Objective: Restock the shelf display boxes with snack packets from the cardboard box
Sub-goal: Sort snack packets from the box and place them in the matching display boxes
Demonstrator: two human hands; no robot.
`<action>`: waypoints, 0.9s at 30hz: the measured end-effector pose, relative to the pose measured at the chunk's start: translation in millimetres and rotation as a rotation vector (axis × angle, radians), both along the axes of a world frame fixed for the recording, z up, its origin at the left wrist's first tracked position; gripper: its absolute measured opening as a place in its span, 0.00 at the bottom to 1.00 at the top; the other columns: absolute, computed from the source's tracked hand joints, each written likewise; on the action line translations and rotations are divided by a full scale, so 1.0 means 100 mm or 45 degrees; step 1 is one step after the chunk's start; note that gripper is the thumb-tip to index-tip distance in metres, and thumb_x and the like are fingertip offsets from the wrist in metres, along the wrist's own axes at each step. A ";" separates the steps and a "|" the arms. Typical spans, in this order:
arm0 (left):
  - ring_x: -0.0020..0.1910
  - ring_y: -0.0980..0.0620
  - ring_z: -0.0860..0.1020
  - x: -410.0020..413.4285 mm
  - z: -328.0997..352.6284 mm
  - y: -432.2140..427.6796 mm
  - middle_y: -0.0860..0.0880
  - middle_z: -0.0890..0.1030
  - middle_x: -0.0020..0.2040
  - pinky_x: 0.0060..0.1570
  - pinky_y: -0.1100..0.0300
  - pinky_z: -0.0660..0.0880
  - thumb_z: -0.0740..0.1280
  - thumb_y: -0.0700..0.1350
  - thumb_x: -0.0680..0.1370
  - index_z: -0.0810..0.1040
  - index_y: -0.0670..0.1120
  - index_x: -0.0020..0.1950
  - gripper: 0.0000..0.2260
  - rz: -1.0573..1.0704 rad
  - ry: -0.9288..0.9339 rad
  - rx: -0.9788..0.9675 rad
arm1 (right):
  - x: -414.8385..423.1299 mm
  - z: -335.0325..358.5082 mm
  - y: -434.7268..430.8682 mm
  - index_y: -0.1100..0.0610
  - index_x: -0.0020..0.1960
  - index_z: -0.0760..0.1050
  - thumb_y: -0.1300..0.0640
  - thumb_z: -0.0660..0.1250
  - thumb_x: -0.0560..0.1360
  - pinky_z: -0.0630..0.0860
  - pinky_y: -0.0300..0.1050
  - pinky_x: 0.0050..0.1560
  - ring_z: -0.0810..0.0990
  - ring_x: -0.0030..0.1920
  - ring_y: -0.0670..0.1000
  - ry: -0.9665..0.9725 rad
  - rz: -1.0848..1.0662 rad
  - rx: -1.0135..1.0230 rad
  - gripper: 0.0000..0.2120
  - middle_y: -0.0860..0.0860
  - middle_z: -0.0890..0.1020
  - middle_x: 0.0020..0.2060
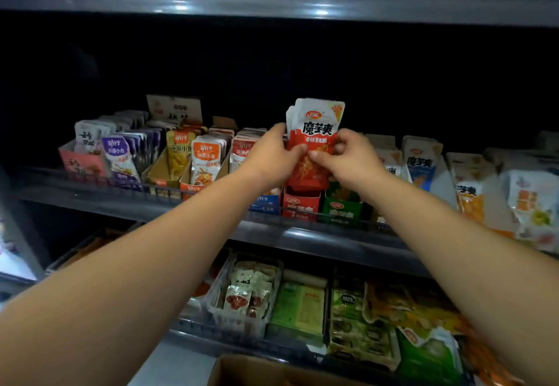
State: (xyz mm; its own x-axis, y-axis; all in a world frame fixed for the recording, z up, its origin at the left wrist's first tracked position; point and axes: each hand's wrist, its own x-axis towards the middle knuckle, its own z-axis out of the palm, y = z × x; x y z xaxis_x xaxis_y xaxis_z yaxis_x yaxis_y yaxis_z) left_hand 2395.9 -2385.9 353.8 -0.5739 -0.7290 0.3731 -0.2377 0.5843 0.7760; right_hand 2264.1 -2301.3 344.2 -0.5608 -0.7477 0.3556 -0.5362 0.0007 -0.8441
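Your left hand (276, 152) and right hand (344, 155) pinching a stack of red snack packets (314, 134), long axis upright, tops upward, over the red display box (301, 204)

Red-white packet stack (314, 134) upright above red display box (301, 204).

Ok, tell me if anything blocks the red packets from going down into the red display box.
Nothing visible does. The left hand and right hand hold the red packets straight above the red display box, their lower edge at its open top; the green box stands beside, not in the path.
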 end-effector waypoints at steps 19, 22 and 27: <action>0.54 0.49 0.77 -0.20 -0.28 -0.08 0.48 0.80 0.57 0.52 0.54 0.76 0.61 0.39 0.85 0.74 0.46 0.71 0.15 0.052 0.058 0.150 | -0.15 -0.21 -0.15 0.53 0.63 0.74 0.54 0.67 0.80 0.78 0.43 0.42 0.82 0.48 0.52 0.336 -0.072 0.161 0.11 0.48 0.81 0.50; 0.56 0.48 0.80 -0.18 -0.28 -0.10 0.47 0.82 0.60 0.54 0.51 0.80 0.63 0.39 0.85 0.74 0.47 0.72 0.16 0.079 0.133 0.174 | -0.15 -0.23 -0.17 0.51 0.60 0.74 0.55 0.66 0.80 0.82 0.52 0.48 0.83 0.48 0.54 0.332 -0.082 0.139 0.09 0.49 0.82 0.50; 0.57 0.50 0.80 -0.12 -0.41 -0.07 0.48 0.81 0.63 0.48 0.54 0.82 0.65 0.41 0.84 0.74 0.50 0.72 0.16 0.113 0.257 0.135 | -0.16 -0.25 -0.15 0.51 0.62 0.76 0.56 0.66 0.81 0.81 0.47 0.48 0.83 0.49 0.51 0.313 -0.077 0.105 0.10 0.46 0.81 0.51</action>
